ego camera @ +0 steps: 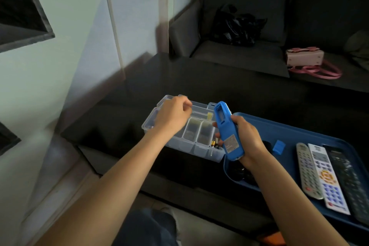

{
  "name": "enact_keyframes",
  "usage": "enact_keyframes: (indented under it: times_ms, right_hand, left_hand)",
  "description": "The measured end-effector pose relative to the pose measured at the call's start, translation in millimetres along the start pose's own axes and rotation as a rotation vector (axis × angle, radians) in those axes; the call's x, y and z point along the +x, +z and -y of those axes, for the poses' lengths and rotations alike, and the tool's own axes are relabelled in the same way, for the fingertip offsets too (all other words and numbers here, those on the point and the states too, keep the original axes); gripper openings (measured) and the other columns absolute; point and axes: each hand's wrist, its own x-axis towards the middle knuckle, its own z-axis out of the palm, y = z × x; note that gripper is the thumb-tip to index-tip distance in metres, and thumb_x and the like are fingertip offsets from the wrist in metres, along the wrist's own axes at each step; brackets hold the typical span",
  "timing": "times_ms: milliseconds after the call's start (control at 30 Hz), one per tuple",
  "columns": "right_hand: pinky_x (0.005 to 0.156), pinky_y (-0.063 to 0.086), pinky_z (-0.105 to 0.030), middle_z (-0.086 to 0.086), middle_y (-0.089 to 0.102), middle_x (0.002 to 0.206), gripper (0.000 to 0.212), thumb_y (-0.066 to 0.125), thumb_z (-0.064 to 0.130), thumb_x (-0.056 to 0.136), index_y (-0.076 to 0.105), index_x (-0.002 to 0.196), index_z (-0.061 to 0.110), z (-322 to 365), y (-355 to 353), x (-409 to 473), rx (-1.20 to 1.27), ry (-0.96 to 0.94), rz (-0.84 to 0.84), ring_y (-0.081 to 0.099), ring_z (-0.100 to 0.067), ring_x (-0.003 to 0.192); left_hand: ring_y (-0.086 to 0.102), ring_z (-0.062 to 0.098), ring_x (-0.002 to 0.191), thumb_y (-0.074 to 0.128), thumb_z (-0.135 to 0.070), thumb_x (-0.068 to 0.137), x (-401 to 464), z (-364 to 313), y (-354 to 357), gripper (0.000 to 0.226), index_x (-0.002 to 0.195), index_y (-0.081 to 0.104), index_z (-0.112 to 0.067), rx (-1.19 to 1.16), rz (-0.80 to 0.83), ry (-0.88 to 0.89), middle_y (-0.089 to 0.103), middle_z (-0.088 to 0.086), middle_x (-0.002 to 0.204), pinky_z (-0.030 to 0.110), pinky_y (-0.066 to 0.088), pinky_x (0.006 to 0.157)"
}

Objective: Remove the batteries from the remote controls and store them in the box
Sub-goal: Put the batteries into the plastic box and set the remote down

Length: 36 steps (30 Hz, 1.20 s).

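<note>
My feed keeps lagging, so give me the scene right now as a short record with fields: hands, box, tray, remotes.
right hand: holds the blue remote upright, back side to camera, battery bay open at the top
left hand: over the clear box, fingers curled; contents, if any, hidden
clear box: open, divided, on the dark table; a few batteries in the near right compartment
blue tray: holds three remotes side by side and a small blue cover

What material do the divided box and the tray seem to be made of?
Box: probably clear rigid plastic, slightly frosted; the dividers and the dark table show through its walls. Tray: likely blue moulded plastic, smooth with a low sheen, with a rounded raised rim.
</note>
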Motion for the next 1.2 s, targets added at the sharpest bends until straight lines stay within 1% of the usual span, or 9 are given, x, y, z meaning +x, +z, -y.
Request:
enact_keyframes:
  times_ms: [67, 100, 233, 333, 500, 733, 967, 1100, 1200]
  right_hand:
    - [0.05, 0.048, -0.027, -0.015, 0.066, 0.095, 0.027, 0.04, 0.03, 0.099, 0.057, 0.103, 0.009, 0.2, -13.2, -1.5, 0.008, -0.01, -0.026, 0.058, -0.018, 0.06]
    - [0.048, 0.048, -0.026, -0.014, 0.066, 0.095, 0.027, 0.04, 0.029, 0.099, 0.056, 0.105, 0.009, 0.6, -18.7, -1.3, 0.009, -0.014, -0.038, 0.058, -0.017, 0.059]
    - [0.045, 0.048, -0.025, -0.015, 0.065, 0.092, 0.03, 0.04, 0.028, 0.099, 0.051, 0.116, 0.006, 2.3, -31.2, 2.2, 0.038, -0.01, -0.052, 0.057, -0.018, 0.06]
    - [0.045, 0.049, -0.025, -0.014, 0.064, 0.09, 0.03, 0.04, 0.027, 0.099, 0.051, 0.118, 0.006, 3.3, -36.5, 5.1, 0.035, -0.01, -0.041, 0.057, -0.018, 0.059]
    - [0.045, 0.049, -0.024, -0.014, 0.062, 0.09, 0.029, 0.04, 0.028, 0.099, 0.051, 0.116, 0.007, 1.8, -41.1, 8.2, 0.035, -0.01, -0.029, 0.057, -0.017, 0.06]
    - [0.046, 0.05, -0.025, -0.013, 0.064, 0.094, 0.03, 0.04, 0.029, 0.099, 0.051, 0.118, 0.009, -1.6, -39.6, 13.7, 0.05, 0.011, -0.007, 0.058, -0.017, 0.063]
    - [0.049, 0.049, -0.025, -0.013, 0.064, 0.093, 0.03, 0.04, 0.029, 0.099, 0.052, 0.118, 0.009, -2.4, -39.4, 16.8, 0.034, 0.004, 0.005, 0.058, -0.017, 0.063]
    - [0.049, 0.049, -0.025, -0.012, 0.064, 0.093, 0.029, 0.04, 0.03, 0.099, 0.051, 0.117, 0.01, -1.1, -39.2, 17.2, 0.046, 0.01, 0.004, 0.057, -0.017, 0.063]
    - [0.047, 0.049, -0.024, -0.013, 0.063, 0.092, 0.03, 0.041, 0.029, 0.099, 0.05, 0.117, 0.009, 0.1, -39.8, 15.8, 0.067, 0.016, 0.007, 0.057, -0.017, 0.062]
  left_hand:
    - [0.056, 0.006, 0.088, 0.053, -0.014, 0.092, -2.7, -14.4, 13.3, 0.021, 0.11, 0.062, -0.015, -0.017, 0.084, 0.108, 0.063, -0.001, 0.108, 0.015, 0.047, 0.072]
    - [0.054, 0.004, 0.088, 0.052, -0.012, 0.092, -3.7, -21.1, 20.4, 0.02, 0.11, 0.062, -0.014, 0.002, 0.139, 0.164, 0.063, 0.0, 0.109, 0.013, 0.044, 0.071]
    - [0.049, 0.01, 0.103, 0.053, -0.018, 0.091, -4.5, -36.0, 44.6, 0.017, 0.102, 0.065, -0.015, 0.189, 0.321, 0.302, 0.054, 0.004, 0.118, 0.021, 0.038, 0.084]
    - [0.038, 0.016, 0.117, 0.051, -0.027, 0.091, -4.6, -36.7, 56.7, 0.023, 0.104, 0.065, -0.016, 0.408, 0.372, 0.368, 0.045, 0.001, 0.127, 0.032, 0.034, 0.097]
    - [0.032, 0.021, 0.118, 0.052, -0.023, 0.088, -2.0, -36.9, 64.8, 0.021, 0.104, 0.06, -0.011, 0.602, 0.409, 0.366, 0.037, 0.004, 0.127, 0.037, 0.03, 0.1]
    - [0.035, 0.02, 0.114, 0.06, -0.024, 0.084, 1.8, -37.3, 66.7, 0.023, 0.103, 0.063, -0.012, 0.539, 0.44, 0.321, 0.038, 0.004, 0.123, 0.036, 0.035, 0.098]
    - [0.034, 0.019, 0.112, 0.055, -0.03, 0.086, -0.7, -37.0, 72.8, 0.015, 0.085, 0.055, -0.015, 0.595, 0.365, 0.339, 0.037, 0.003, 0.123, 0.034, 0.032, 0.096]
    - [0.032, 0.023, 0.116, 0.063, -0.034, 0.081, 2.5, -41.0, 78.6, 0.027, 0.1, 0.064, -0.015, 0.736, 0.418, 0.321, 0.034, 0.004, 0.127, 0.036, 0.032, 0.097]
    - [0.03, 0.024, 0.118, 0.063, -0.037, 0.081, 4.6, -44.1, 78.9, 0.027, 0.1, 0.065, -0.017, 0.782, 0.448, 0.317, 0.033, 0.006, 0.129, 0.036, 0.031, 0.098]
